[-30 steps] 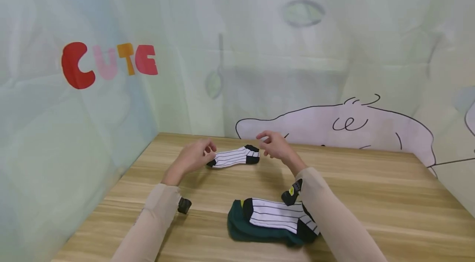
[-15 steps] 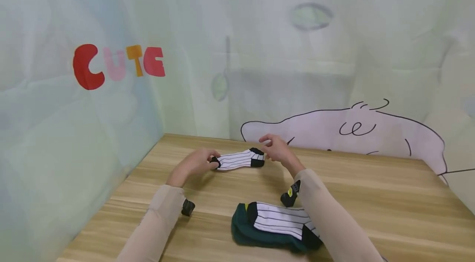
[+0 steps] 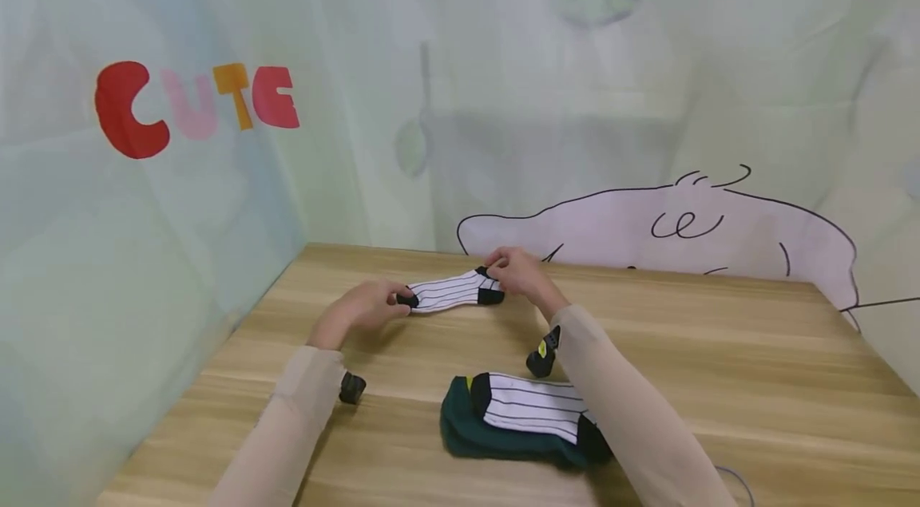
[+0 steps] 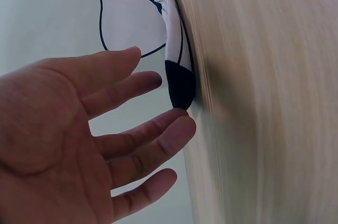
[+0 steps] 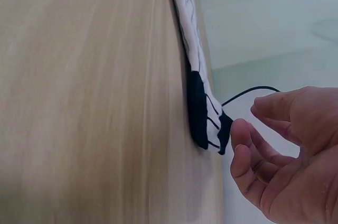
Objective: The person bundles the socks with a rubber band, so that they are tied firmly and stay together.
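A white ankle sock [image 3: 446,293] with dark stripes and black ends lies near the table's back edge. In the head view my left hand [image 3: 362,306] is at its black toe end, and my right hand [image 3: 523,271] is at the cuff and heel end. The left wrist view shows the left hand [image 4: 68,139] with fingers spread, the fingertips right at the black toe [image 4: 180,84]. Loosely bent fingers of the right hand [image 5: 301,155] are beside the black cuff edge [image 5: 225,129] in the right wrist view, with no grip on the sock.
A matching striped sock [image 3: 532,409] lies on dark green fabric [image 3: 467,435] at the front, partly behind the right sleeve [image 3: 640,395]. Printed cloth walls [image 3: 359,132] border the wooden table [image 3: 719,347]. A thin cable [image 3: 740,479] shows at lower right.
My left hand has moved onto the sock's toe end, and my right hand has come down and left to the cuff. The sock lies much as before; the head view has shifted slightly.
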The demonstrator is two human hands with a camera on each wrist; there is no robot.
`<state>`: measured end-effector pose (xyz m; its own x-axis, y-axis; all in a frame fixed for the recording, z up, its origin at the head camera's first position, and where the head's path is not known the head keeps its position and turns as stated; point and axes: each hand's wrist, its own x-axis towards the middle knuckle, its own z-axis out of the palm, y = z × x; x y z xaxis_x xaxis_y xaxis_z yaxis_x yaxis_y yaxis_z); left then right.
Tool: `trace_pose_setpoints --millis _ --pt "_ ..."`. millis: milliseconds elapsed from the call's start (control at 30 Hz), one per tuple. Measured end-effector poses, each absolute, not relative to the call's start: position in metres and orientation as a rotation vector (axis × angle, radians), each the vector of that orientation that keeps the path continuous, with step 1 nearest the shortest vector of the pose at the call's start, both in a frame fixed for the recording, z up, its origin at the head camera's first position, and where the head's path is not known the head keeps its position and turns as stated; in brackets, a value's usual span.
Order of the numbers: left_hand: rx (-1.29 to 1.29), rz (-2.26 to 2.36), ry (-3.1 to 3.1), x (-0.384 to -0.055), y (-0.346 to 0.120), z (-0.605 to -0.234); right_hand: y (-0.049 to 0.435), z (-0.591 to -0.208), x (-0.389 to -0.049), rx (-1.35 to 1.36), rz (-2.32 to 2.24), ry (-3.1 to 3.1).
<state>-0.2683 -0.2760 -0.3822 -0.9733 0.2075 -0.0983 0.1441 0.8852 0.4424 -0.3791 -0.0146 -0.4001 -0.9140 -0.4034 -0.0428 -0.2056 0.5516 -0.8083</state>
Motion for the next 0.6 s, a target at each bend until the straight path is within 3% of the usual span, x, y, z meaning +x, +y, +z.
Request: trace_pose_setpoints --millis 600 --pt "0.389 0.492 2.876 -0.2655 -0.2757 -0.3835 -0.0179 -0.4051 -0.3758 -0.559 -1.202 2.488"
